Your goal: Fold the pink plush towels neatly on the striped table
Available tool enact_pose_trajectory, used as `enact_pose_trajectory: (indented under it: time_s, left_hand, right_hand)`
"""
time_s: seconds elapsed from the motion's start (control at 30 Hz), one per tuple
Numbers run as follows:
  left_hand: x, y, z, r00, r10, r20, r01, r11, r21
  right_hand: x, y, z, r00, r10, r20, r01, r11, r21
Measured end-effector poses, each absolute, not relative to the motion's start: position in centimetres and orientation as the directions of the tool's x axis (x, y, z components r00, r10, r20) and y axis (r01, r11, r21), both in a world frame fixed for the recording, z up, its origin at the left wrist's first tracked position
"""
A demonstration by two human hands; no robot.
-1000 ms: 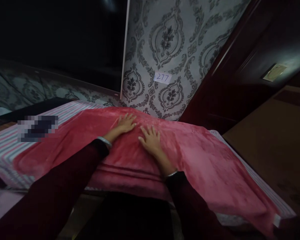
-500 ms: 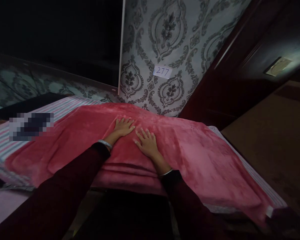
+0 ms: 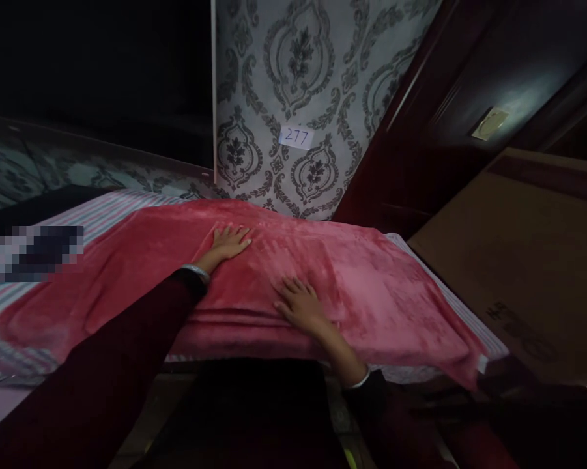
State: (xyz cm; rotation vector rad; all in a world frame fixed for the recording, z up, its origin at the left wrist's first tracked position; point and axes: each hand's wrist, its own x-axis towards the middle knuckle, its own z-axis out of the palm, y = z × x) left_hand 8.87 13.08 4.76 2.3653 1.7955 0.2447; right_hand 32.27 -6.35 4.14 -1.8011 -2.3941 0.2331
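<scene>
A plush red-pink blanket [image 3: 381,286] lies spread over a striped cloth [image 3: 122,203], with folds bunched along its near side. Resting flat near its middle is my left hand [image 3: 229,243], fingers spread. My right hand [image 3: 300,305] lies nearer to me and further right, palm down on the plush, its fingers stretched out. Neither hand grips anything. A small white tag [image 3: 482,363] shows at the blanket's near right corner.
A dark television screen [image 3: 98,71] is at the back left. A paper marked 277 [image 3: 297,137] is on the patterned wall. To the right stand a cardboard box [image 3: 528,260] and a dark red door [image 3: 434,117]. A blurred-out patch covers something at left.
My right hand has slid toward me over the blanket. My left hand stays at nearly the same spot on it. The whole view has shifted slightly to the right.
</scene>
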Motion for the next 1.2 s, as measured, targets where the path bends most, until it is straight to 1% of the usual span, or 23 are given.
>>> enact_pose_trajectory:
  time_s: [0.03, 0.1, 0.13, 0.2, 0.27, 0.33, 0.5, 0.63, 0.83, 1.03, 1.2]
  left_hand:
    - [8.9, 13.0, 5.4, 0.271, 0.963, 0.001, 0.935, -0.263, 0.236]
    - [8.9, 12.5, 6.6, 0.277, 0.960, -0.037, 0.932, -0.259, 0.254]
    - [9.0, 12.0, 7.1, 0.286, 0.958, -0.032, 0.928, -0.269, 0.258]
    - [9.2, 10.4, 7.4, 0.327, 0.945, 0.016, 0.916, -0.321, 0.242]
    - [9.3, 8.5, 6.6, 0.395, 0.918, 0.049, 0.895, -0.396, 0.205]
    - [9.3, 6.8, 5.1, 0.434, 0.899, 0.062, 0.881, -0.438, 0.178]
    - [8.8, 5.6, 2.4, 0.440, 0.888, 0.132, 0.872, -0.458, 0.173]
    - [8.8, 5.7, 2.4, 0.442, 0.888, 0.128, 0.868, -0.459, 0.188]
    - [8.7, 5.5, 2.2, 0.439, 0.887, 0.144, 0.868, -0.460, 0.188]
    - [8.2, 5.5, 1.4, 0.477, 0.865, 0.153, 0.836, -0.501, 0.225]
    - [7.7, 4.4, 0.8, 0.492, 0.844, 0.213, 0.814, -0.533, 0.230]
  right_hand:
    - [32.7, -5.8, 5.0, -0.290, 0.957, 0.015, 0.931, 0.285, -0.229]
    - [33.6, -4.2, 6.4, -0.265, 0.962, 0.062, 0.924, 0.272, -0.268]
    - [34.0, -3.2, 6.9, -0.217, 0.971, 0.101, 0.932, 0.237, -0.273]
    - [34.6, -1.4, 7.0, -0.071, 0.986, 0.151, 0.960, 0.108, -0.257]
    - [35.0, -0.2, 6.0, 0.044, 0.990, 0.135, 0.976, -0.014, -0.216]
    - [35.3, 0.3, 4.3, 0.082, 0.991, 0.103, 0.982, -0.063, -0.178]
    - [35.8, 0.1, 1.7, 0.059, 0.992, 0.112, 0.986, -0.040, -0.161]
    - [35.9, 0.3, 1.4, 0.064, 0.992, 0.111, 0.989, -0.048, -0.139]
    - [36.0, 0.3, 0.9, 0.070, 0.987, 0.145, 0.993, -0.055, -0.109]
    - [35.9, 0.2, 0.9, 0.074, 0.989, 0.124, 0.994, -0.064, -0.086]
    - [36.1, 0.3, 0.4, 0.067, 0.988, 0.141, 0.996, -0.057, -0.072]
